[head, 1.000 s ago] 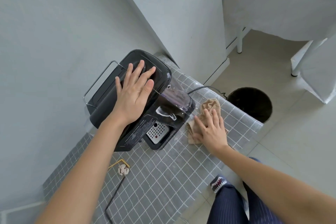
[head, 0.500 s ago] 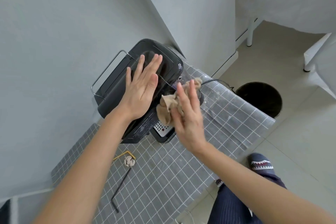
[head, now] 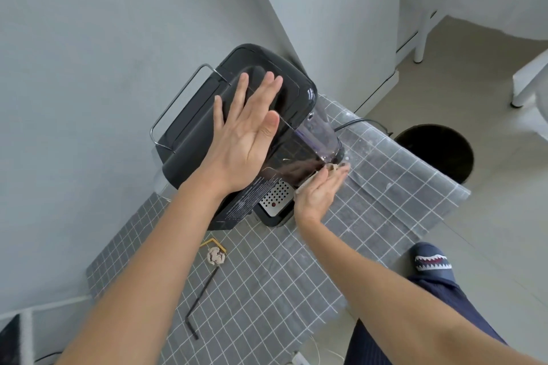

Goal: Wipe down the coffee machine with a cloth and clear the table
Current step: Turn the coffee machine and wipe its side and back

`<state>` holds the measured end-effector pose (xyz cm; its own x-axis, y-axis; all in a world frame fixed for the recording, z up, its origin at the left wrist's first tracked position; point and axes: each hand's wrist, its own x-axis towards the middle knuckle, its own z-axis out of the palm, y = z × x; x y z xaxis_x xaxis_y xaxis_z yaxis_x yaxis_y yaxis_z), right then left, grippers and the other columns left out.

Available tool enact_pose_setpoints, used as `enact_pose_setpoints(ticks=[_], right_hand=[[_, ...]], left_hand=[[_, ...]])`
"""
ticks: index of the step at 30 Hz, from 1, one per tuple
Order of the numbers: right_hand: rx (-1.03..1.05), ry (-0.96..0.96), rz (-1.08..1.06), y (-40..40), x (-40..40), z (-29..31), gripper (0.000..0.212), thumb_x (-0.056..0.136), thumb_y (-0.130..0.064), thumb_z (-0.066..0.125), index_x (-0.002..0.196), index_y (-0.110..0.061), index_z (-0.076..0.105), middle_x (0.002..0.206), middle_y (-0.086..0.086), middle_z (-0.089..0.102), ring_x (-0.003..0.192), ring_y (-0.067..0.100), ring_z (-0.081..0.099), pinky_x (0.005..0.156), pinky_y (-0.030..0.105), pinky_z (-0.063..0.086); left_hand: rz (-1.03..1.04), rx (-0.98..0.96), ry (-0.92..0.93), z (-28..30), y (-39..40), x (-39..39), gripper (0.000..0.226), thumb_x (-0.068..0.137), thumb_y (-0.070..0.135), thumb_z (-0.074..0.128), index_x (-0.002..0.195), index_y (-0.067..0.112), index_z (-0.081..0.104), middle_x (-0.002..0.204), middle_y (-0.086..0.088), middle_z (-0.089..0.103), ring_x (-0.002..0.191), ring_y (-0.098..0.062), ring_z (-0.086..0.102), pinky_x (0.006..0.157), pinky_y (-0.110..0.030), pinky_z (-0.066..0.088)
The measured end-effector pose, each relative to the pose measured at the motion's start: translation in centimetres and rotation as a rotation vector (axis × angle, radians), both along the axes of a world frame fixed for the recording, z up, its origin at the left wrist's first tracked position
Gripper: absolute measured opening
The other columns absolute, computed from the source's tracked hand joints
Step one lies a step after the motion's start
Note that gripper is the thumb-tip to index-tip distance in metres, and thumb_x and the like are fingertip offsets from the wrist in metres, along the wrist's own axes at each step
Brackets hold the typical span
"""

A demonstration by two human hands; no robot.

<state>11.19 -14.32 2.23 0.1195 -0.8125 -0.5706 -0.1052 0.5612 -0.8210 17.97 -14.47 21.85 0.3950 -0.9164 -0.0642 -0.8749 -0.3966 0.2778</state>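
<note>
Beige cloth (head: 308, 183) pressed by flat right hand (head: 318, 194) against coffee machine (head: 267, 104).

Black coffee machine (head: 261, 115) upright on table; beige cloth (head: 332, 168) against front.

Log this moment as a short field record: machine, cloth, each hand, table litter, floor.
machine: black coffee machine on the checked tablecloth, by the wall
cloth: beige cloth, pressed to the machine's right side
left hand: left hand flat on the machine's top, fingers straight
right hand: right hand presses the cloth
litter: crumpled paper ball, black straw
floor: dark bin beside the table
</note>
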Motion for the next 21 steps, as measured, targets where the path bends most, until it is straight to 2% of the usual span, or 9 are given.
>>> enact_pose_setpoints(ticks=[3,4,7,9,11,13,16,18,21], right_hand=[[-0.106,-0.117,-0.036,1.1,0.5,5.3,0.056,0.107,-0.031,0.022,0.156,-0.013,0.003,0.165,0.001,-0.004,0.147,0.001,-0.009,0.118,0.013,-0.007],[-0.220,-0.162,-0.051,1.3,0.8,7.4,0.056,0.107,-0.031,0.024,0.156,-0.013,0.005,0.165,0.001,-0.004,0.147,0.001,-0.010,0.118,0.012,-0.008],[-0.466,-0.211,-0.101,-0.3,1.4,10.4,0.061,0.104,-0.032,0.027,0.155,-0.004,0.010,0.165,0.010,0.002,0.153,0.015,-0.005,0.125,0.035,0.000],[-0.506,-0.221,-0.137,-1.9,1.7,9.2,0.063,0.102,-0.035,0.026,0.155,-0.003,0.012,0.164,0.005,0.009,0.152,0.014,0.005,0.124,0.035,0.008],[-0.380,-0.159,-0.164,-3.5,1.7,6.7,0.063,0.102,-0.042,0.024,0.156,-0.011,0.013,0.161,-0.006,0.020,0.147,0.001,0.016,0.119,0.022,0.014],[-0.122,-0.096,-0.159,-4.3,1.5,4.1,0.065,0.102,-0.045,0.022,0.157,-0.012,0.010,0.162,0.002,0.023,0.147,0.009,0.022,0.111,0.015,0.012],[0.003,-0.054,-0.124,-3.8,0.8,3.0,0.062,0.104,-0.042,0.023,0.156,-0.010,0.012,0.162,0.011,0.023,0.147,0.023,0.026,0.116,0.023,0.010],[-0.089,-0.119,-0.130,-2.1,0.6,5.5,0.060,0.102,-0.043,0.024,0.154,-0.012,0.023,0.159,0.009,0.030,0.144,0.020,0.033,0.121,0.041,0.023],[-0.327,-0.286,-0.135,0.2,0.8,10.4,0.059,0.103,-0.035,0.031,0.156,-0.013,0.019,0.164,0.001,0.017,0.152,0.014,0.014,0.123,0.045,0.016]], left_hand=[[0.001,-0.010,-0.002,0.0,0.0,0.1,0.056,0.098,0.050,0.006,0.152,0.034,0.009,0.160,0.018,0.007,0.147,-0.007,-0.014,0.115,-0.052,-0.015],[0.000,-0.011,0.003,0.0,-0.1,0.1,0.055,0.099,0.049,0.007,0.152,0.034,0.010,0.160,0.018,0.007,0.146,-0.007,-0.014,0.115,-0.052,-0.016],[0.003,-0.001,0.013,0.1,-0.1,0.1,0.054,0.100,0.047,0.008,0.152,0.034,0.010,0.160,0.018,0.006,0.146,-0.006,-0.015,0.115,-0.052,-0.016],[0.001,-0.005,0.005,0.0,-0.1,0.1,0.056,0.098,0.050,0.006,0.152,0.034,0.010,0.160,0.018,0.006,0.146,-0.006,-0.015,0.115,-0.051,-0.016],[-0.002,-0.006,-0.001,0.0,-0.1,0.1,0.059,0.097,0.053,0.004,0.152,0.034,0.009,0.160,0.018,0.007,0.146,-0.007,-0.014,0.115,-0.051,-0.016],[0.000,0.002,0.001,0.1,-0.1,0.1,0.060,0.096,0.054,0.003,0.152,0.034,0.009,0.160,0.017,0.006,0.147,-0.007,-0.014,0.115,-0.051,-0.016],[0.001,-0.005,-0.008,0.0,-0.1,0.0,0.062,0.095,0.055,0.003,0.152,0.033,0.010,0.160,0.017,0.007,0.146,-0.007,-0.015,0.115,-0.050,-0.016],[0.001,-0.008,-0.005,0.0,0.0,0.0,0.063,0.095,0.057,0.002,0.152,0.033,0.011,0.160,0.018,0.007,0.146,-0.006,-0.014,0.115,-0.050,-0.016],[0.001,-0.005,0.006,0.1,-0.1,0.1,0.061,0.096,0.055,0.003,0.152,0.033,0.011,0.160,0.019,0.006,0.146,-0.005,-0.015,0.114,-0.050,-0.017]])
